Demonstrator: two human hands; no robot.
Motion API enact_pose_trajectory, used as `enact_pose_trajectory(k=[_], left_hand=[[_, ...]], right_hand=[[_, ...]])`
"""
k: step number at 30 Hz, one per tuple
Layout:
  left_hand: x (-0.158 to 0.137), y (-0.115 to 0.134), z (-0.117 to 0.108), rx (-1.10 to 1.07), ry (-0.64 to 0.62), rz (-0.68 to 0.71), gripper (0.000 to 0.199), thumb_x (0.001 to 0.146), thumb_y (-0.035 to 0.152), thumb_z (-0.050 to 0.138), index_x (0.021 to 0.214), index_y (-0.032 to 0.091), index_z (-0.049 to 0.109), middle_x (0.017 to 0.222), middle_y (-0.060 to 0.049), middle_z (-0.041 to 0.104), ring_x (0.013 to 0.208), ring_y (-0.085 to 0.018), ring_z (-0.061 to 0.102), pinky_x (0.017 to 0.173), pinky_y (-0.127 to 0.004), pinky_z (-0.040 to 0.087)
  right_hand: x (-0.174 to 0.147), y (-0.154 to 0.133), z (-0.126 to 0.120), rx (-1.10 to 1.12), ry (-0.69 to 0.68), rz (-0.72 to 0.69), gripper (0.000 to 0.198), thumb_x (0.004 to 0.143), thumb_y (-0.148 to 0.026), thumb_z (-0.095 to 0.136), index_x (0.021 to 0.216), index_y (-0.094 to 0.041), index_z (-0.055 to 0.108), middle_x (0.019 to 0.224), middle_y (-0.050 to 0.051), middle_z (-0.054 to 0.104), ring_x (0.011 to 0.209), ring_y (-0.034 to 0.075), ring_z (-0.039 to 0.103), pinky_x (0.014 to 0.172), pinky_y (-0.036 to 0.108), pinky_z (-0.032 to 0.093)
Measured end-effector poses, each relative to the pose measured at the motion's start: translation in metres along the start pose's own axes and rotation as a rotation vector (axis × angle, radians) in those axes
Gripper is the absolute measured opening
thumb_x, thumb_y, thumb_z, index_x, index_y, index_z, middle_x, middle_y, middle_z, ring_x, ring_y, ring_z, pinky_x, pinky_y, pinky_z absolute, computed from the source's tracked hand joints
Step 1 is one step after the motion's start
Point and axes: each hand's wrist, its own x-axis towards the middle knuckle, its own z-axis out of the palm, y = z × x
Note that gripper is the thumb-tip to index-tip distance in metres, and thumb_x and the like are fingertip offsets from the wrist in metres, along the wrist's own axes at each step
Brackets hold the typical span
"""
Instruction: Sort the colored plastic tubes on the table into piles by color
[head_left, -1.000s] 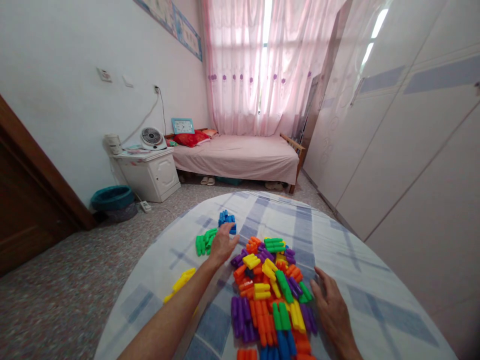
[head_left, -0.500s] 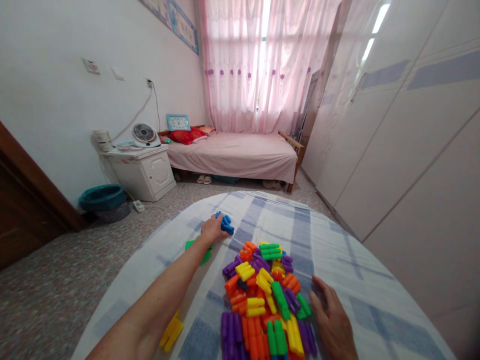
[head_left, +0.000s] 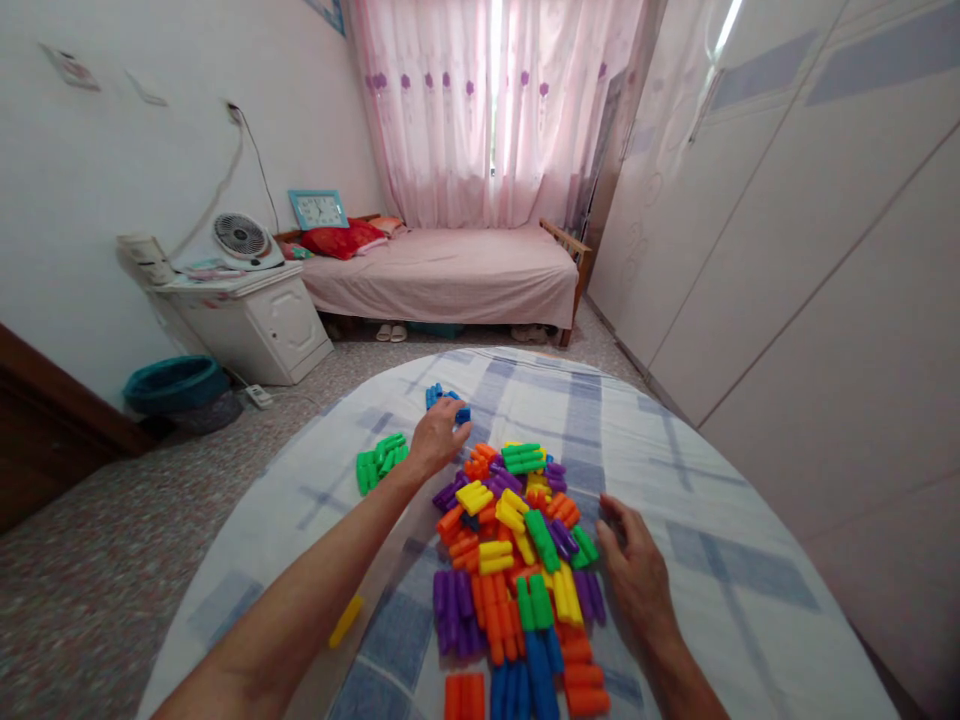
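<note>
A mixed pile of plastic building blocks [head_left: 495, 510], shaped like joined tubes, lies on the table in orange, yellow, purple, green and blue. Past its far left edge, my left hand [head_left: 439, 437] is just on the near side of a small group of blue blocks [head_left: 433, 397]. Its thumb and fingers are apart, with nothing visible between them, and they partly cover the blue group. My right hand [head_left: 636, 562] rests at the pile's right side, fingers loosely bent and apart, holding nothing. Green blocks [head_left: 381, 461] form another group left of my left wrist. A yellow block [head_left: 346, 622] lies beside my left forearm.
A checked cloth covers the round table [head_left: 720, 590]. Beyond it stand a bed [head_left: 442, 270], a white bedside cabinet [head_left: 296, 325] with a fan [head_left: 241, 237], and a teal bin [head_left: 176, 385] on the floor. Tall wardrobe doors [head_left: 787, 280] line the right side.
My left hand has drawn back slightly toward the pile, and more of the blue group shows. The view has tilted down, revealing more blocks at the near end. My right hand stays beside the pile.
</note>
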Motion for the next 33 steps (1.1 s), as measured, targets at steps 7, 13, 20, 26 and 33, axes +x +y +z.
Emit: enact_pose_trajectory(k=[7,13,20,26,33], left_hand=[[-0.14,0.059,-0.016,-0.364,-0.245,0.57,0.036,0.083,0.044,0.057,0.114,0.025,0.061,0.111,-0.007,0.063,0.103,-0.024,0.054,0.092,-0.038,0.042],[-0.17,0.083,0.008,-0.128,-0.21,0.521,0.054,0.069,0.04,0.072,0.118,0.024,0.055,0.106,-0.007,0.061,0.101,-0.028,0.051,0.092,-0.045,0.04],[-0.168,0.094,0.012,-0.283,-0.065,0.323,0.038,0.071,0.012,0.06,0.108,0.022,0.058,0.103,-0.005,0.054,0.096,-0.02,0.053,0.086,-0.034,0.046],[-0.143,0.087,0.012,-0.676,0.2,0.082,0.029,0.072,0.013,0.062,0.099,0.022,0.058,0.101,-0.002,0.055,0.097,-0.018,0.055,0.087,-0.032,0.047],[-0.132,0.093,0.027,-0.909,0.186,-0.057,0.035,0.07,0.015,0.066,0.104,0.02,0.056,0.095,-0.002,0.063,0.089,-0.017,0.061,0.083,-0.031,0.048]], right_hand=[[-0.001,-0.004,0.002,0.008,0.022,-0.05,0.038,0.084,-0.035,0.044,0.115,-0.017,0.057,0.115,0.009,0.061,0.106,0.022,0.056,0.096,0.04,0.042],[-0.002,-0.005,0.001,0.016,0.025,-0.082,0.038,0.084,-0.033,0.042,0.115,-0.016,0.057,0.115,0.009,0.061,0.106,0.021,0.056,0.096,0.039,0.042],[-0.007,-0.009,0.0,0.059,0.03,-0.121,0.035,0.085,-0.032,0.042,0.113,-0.016,0.057,0.112,0.01,0.062,0.101,0.022,0.058,0.092,0.04,0.045],[-0.015,-0.026,-0.009,0.146,0.025,-0.355,0.028,0.088,-0.039,0.046,0.102,-0.021,0.063,0.11,0.008,0.062,0.107,0.023,0.054,0.098,0.044,0.04],[-0.027,-0.04,0.005,0.223,-0.114,-0.478,0.028,0.086,-0.04,0.054,0.105,-0.022,0.063,0.12,0.008,0.06,0.119,0.024,0.048,0.103,0.045,0.037]])
